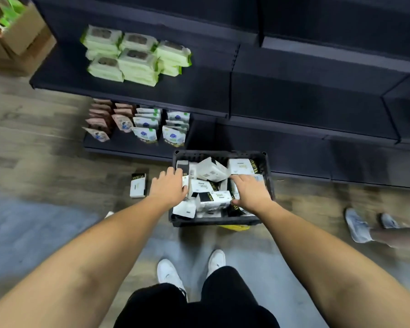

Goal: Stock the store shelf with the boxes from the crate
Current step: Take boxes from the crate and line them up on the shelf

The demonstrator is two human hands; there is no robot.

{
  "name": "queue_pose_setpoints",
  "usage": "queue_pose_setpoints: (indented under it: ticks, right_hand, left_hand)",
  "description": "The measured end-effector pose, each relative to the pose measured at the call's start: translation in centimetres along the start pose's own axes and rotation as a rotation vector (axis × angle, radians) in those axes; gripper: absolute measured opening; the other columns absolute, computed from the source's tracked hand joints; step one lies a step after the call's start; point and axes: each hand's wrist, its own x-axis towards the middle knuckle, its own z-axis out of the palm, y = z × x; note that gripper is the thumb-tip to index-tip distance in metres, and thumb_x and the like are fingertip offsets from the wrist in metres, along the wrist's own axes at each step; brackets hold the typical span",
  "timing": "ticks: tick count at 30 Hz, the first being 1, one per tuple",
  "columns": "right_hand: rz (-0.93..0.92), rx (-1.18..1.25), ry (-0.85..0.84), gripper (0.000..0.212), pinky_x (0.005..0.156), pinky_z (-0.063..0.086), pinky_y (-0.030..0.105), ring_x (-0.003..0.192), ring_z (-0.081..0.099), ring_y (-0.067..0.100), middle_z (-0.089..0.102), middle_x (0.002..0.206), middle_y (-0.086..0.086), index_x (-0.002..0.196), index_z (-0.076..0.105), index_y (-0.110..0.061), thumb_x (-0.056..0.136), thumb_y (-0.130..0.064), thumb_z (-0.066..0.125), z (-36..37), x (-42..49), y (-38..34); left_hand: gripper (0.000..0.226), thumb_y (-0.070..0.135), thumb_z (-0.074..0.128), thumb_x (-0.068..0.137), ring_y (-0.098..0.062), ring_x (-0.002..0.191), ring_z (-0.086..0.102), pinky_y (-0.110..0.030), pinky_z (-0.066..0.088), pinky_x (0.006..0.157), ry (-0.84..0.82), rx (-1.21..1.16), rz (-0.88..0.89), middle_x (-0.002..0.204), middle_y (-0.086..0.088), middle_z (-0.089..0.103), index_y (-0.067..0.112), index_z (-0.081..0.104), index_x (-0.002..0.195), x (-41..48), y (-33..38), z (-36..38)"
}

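Boxes (213,199) in the crate (219,154) are judged light, stiff and smooth, best pinched across the long sides; whether left hand (169,188) or right hand (250,194) grips one cannot be told.

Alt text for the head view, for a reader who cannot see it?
A person's left hand and right hand reach into a dark crate of jumbled white-and-black boxes on the floor before a dark store shelf. One matching box lies on the floor left of the crate; green packs sit on the shelf.
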Motion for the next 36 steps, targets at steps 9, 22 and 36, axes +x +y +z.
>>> queue_pose_setpoints:
  ticks: [9, 22, 36]
  right_hand:
    - [-0.07, 0.018, -0.083, 0.081, 0.101, 0.04, 0.045, 0.133, 0.039, 0.03, 0.041, 0.145, 0.007, 0.148, 0.031, -0.018, 0.083, -0.043, 0.073, 6.5, 4.7, 1.0]
    - [-0.085, 0.042, -0.131, 0.085, 0.11, 0.031, 0.04, 0.137, 0.032, 0.026, 0.04, 0.145, 0.005, 0.148, 0.03, -0.017, 0.08, -0.037, 0.077, 17.7, 13.4, 4.5]
    - [-0.08, -0.031, -0.094, 0.061, 0.113, 0.029, 0.042, 0.127, 0.044, 0.031, 0.049, 0.134, 0.008, 0.138, 0.04, -0.016, 0.085, -0.024, 0.069, 21.9, 15.6, 3.0]
  left_hand:
    - [0.045, 0.038, 0.046, 0.096, -0.032, 0.122, 0.046, -0.046, 0.043, 0.095, -0.067, -0.014, -0.095, 0.134, -0.011, 0.046, 0.014, 0.042, 0.134, 1.4, 0.4, 5.4]
    - [0.05, 0.038, 0.047, 0.096, -0.031, 0.125, 0.046, -0.046, 0.04, 0.098, -0.1, -0.037, -0.082, 0.137, -0.009, 0.045, 0.014, 0.041, 0.139, 10.0, 3.5, 15.7]
    - [0.049, 0.038, 0.049, 0.096, -0.029, 0.126, 0.045, -0.045, 0.039, 0.101, -0.068, -0.069, -0.106, 0.138, -0.008, 0.045, 0.015, 0.041, 0.139, 10.5, 0.0, 17.3]
